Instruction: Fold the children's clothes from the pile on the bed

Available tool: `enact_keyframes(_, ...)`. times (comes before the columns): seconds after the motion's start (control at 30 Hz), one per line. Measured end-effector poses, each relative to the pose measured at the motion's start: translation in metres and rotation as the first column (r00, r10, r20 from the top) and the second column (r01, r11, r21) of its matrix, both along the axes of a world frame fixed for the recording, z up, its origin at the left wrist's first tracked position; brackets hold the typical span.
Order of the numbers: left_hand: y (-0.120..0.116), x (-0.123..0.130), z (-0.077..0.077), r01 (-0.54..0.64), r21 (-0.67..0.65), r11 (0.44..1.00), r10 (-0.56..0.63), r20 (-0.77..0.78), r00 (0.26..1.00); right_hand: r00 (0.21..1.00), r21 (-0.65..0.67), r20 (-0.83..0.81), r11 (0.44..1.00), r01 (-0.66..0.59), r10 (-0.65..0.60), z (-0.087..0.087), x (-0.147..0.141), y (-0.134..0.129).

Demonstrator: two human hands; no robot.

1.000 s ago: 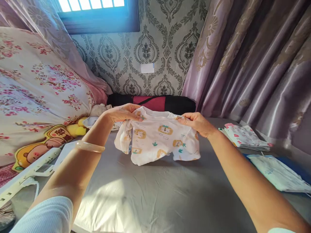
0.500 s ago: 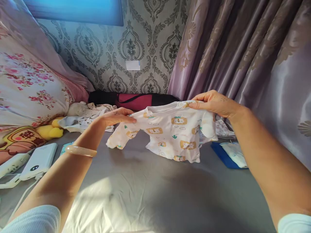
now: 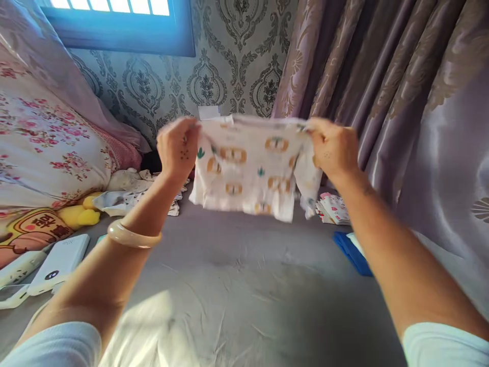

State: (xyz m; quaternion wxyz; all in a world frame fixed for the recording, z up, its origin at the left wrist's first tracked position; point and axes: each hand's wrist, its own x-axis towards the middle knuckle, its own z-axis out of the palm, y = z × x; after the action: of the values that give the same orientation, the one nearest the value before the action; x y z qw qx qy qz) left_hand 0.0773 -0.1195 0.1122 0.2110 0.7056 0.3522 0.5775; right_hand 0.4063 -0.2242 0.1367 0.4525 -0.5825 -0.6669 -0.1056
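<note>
A small white shirt [image 3: 248, 168] printed with tan lion faces and green leaves hangs upright above the grey bed sheet, slightly blurred. My left hand [image 3: 179, 145] is closed on its left shoulder, and my right hand [image 3: 333, 145] grips the right shoulder. The neckline stretches between the two hands. One sleeve dangles below my right hand; the other is mostly hidden behind my left hand and the shirt body.
On the grey sheet [image 3: 229, 285], a white power bank [image 3: 61, 262] and a yellow plush [image 3: 80, 214] lie left. Crumpled clothes [image 3: 122, 201] sit behind them. Folded clothes [image 3: 334, 209] and a blue cloth [image 3: 353, 255] lie right, near the curtain [image 3: 382, 102].
Both hands have lifted the shirt higher, and it now hangs straighter. My fingers have curled from flat pinches into fists around the shoulders. The view has tilted up slightly.
</note>
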Motion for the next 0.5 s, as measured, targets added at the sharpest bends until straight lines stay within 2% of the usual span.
enact_keyframes(0.03,0.001,0.003,0.000,0.019,0.015,1.000,-0.018,-0.027,0.999,0.999,0.060,0.037,0.998,0.014,-0.016,-0.004,-0.007,0.001)
enact_keyframes(0.07,0.002,0.004,0.000,0.073,-0.018,0.997,-0.074,-0.104,0.992,0.997,0.058,0.080,0.998,0.006,-0.010,-0.008,-0.013,0.002)
enact_keyframes(0.13,0.006,0.003,-0.003,0.187,-0.161,0.969,-0.225,-0.267,0.937,0.983,-0.090,0.173,0.995,-0.048,0.063,-0.014,-0.016,0.005)
enact_keyframes(0.17,0.008,0.001,-0.005,0.209,-0.215,0.954,-0.267,-0.289,0.919,0.974,-0.180,0.197,0.981,-0.071,0.107,-0.016,-0.014,0.007)
enact_keyframes(0.2,0.010,-0.002,-0.007,0.209,-0.235,0.949,-0.270,-0.266,0.926,0.972,-0.236,0.195,0.968,-0.080,0.128,-0.017,-0.010,0.009)
enact_keyframes(0.3,0.017,-0.008,-0.012,0.176,-0.233,0.956,-0.206,-0.110,0.972,0.991,-0.281,0.110,0.959,-0.046,0.080,-0.014,0.004,0.013)
enact_keyframes(0.33,0.019,-0.009,-0.013,0.181,-0.271,0.945,-0.209,-0.080,0.975,0.992,-0.332,0.088,0.942,-0.058,0.092,-0.013,0.008,0.013)
enact_keyframes(0.37,0.021,-0.009,-0.014,0.191,-0.335,0.923,-0.224,-0.063,0.973,0.988,-0.405,0.074,0.910,-0.093,0.134,-0.012,0.009,0.012)
enact_keyframes(0.43,0.026,-0.008,-0.017,0.196,-0.448,0.872,-0.225,-0.011,0.974,0.967,-0.566,0.040,0.803,-0.185,0.251,-0.010,0.007,0.009)
enact_keyframes(0.47,0.028,-0.007,-0.018,0.188,-0.450,0.873,-0.194,0.034,0.980,0.961,-0.600,0.022,0.772,-0.208,0.276,-0.008,0.005,0.007)
enact_keyframes(0.5,0.029,-0.006,-0.018,0.176,-0.409,0.895,-0.155,0.085,0.984,0.964,-0.592,0.009,0.778,-0.208,0.265,-0.006,0.002,0.004)
